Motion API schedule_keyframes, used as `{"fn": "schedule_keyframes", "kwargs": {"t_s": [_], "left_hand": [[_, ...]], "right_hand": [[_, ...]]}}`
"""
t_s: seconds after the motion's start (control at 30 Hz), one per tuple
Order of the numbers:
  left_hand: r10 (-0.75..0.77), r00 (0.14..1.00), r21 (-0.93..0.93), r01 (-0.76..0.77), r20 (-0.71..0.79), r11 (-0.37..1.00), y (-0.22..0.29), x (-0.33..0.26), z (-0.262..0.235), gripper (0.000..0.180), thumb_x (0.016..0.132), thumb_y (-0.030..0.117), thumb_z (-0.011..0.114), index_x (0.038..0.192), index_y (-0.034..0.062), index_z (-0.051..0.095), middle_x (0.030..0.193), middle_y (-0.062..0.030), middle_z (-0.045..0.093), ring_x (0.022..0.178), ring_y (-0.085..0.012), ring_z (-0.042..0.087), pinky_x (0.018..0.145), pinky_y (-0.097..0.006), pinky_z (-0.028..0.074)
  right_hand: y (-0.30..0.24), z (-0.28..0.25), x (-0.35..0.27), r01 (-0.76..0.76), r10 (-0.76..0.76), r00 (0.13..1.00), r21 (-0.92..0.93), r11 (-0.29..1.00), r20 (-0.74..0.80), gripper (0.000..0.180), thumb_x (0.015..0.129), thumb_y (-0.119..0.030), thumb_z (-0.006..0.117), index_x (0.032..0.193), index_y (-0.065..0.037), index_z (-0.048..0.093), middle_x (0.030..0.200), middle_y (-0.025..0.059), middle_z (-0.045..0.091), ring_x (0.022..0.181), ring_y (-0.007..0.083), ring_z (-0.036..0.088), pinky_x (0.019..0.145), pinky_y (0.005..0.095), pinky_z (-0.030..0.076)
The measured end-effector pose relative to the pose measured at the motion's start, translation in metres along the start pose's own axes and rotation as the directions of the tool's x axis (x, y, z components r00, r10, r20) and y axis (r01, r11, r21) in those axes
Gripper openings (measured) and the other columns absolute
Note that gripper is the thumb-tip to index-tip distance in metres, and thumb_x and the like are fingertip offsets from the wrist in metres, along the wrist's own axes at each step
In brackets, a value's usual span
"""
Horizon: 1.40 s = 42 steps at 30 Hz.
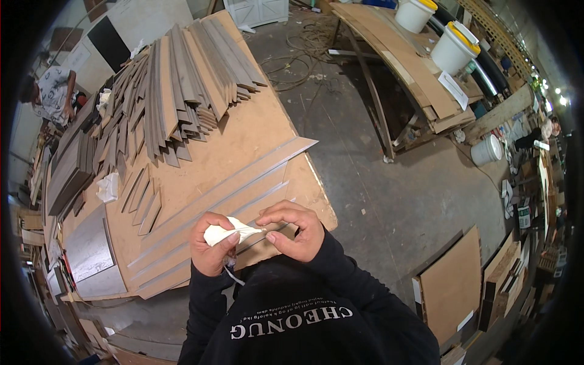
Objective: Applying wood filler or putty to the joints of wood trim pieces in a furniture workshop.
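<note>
From here I see the pale pouch (243,230) crosswise, its fat end gripped by the left hand (208,244), its tip toward the half-open right hand (309,230), contact unclear.

Two yellow-rimmed white buckets (453,52) stood on a far surface (395,45), tangled cord (298,58) lay on grey floor (365,213), a white cabinet (255,12) stood beyond

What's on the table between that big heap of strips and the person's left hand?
The head view shows tan tabletop nearest the heap, then several long strips lying diagonally, nearer the left hand.
</note>
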<state>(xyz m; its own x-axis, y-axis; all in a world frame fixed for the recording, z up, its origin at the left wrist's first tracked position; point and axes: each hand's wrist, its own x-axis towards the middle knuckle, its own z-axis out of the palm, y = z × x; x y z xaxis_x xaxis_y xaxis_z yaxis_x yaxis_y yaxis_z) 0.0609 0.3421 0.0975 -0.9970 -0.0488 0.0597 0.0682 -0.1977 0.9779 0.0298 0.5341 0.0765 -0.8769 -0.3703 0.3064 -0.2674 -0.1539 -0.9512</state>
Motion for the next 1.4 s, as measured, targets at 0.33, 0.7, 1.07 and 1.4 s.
{"fn": "schedule_keyframes", "kwargs": {"t_s": [0.33,0.7,1.07,1.4], "left_hand": [[-0.036,0.999,0.024,0.036,0.003,0.999,-0.001,0.0,0.003,0.018,0.074,0.002,0.068,0.083,0.005,0.054,0.07,-0.0048,0.059,0.049,-0.0049,0.048,0.043,-0.019,0.037],[-0.185,0.983,-0.099,0.185,0.011,0.978,-0.003,-0.001,0.005,0.021,0.069,0.007,0.068,0.081,0.0044,0.052,0.066,-0.0055,0.056,0.044,-0.0071,0.046,0.04,-0.019,0.036],[-0.244,0.968,-0.217,0.25,0.055,0.943,-0.006,-0.005,0.008,0.018,0.076,0.011,0.068,0.084,0.0041,0.053,0.064,-0.0054,0.057,0.043,-0.0048,0.045,0.039,-0.018,0.035],[-0.118,0.989,-0.268,0.09,-0.091,0.959,-0.013,-0.007,-0.066,0.022,0.092,0.03,0.047,0.098,0.011,0.038,0.066,-0.0077,0.052,0.038,-0.0088,0.043,0.031,-0.021,0.038]], "right_hand": [[-0.004,0.0,0.005,0.025,-0.044,0.995,-0.197,0.98,-0.089,0.009,0.071,-0.006,0.064,0.08,-0.006,0.064,0.08,0.0063,0.064,0.087,0.0233,0.063,0.09,0.0417,0.041],[-0.009,-0.011,0.006,0.086,-0.126,0.99,-0.447,0.891,-0.062,0.01,0.066,-0.011,0.065,0.075,-0.013,0.062,0.08,0.0005,0.063,0.086,0.0173,0.063,0.099,0.0503,0.032],[-0.003,-0.015,-0.001,0.009,-0.044,0.991,-0.276,0.961,-0.124,0.006,0.068,-0.01,0.062,0.073,-0.012,0.062,0.078,0.0002,0.064,0.088,0.0214,0.065,0.098,0.0553,0.031],[0.02,-0.094,-0.01,0.017,-0.172,0.7,-0.225,0.974,-0.694,0.01,0.071,0.005,0.058,0.075,-0.004,0.062,0.078,0.0122,0.063,0.077,0.0232,0.063,0.074,0.0314,0.049]]}}
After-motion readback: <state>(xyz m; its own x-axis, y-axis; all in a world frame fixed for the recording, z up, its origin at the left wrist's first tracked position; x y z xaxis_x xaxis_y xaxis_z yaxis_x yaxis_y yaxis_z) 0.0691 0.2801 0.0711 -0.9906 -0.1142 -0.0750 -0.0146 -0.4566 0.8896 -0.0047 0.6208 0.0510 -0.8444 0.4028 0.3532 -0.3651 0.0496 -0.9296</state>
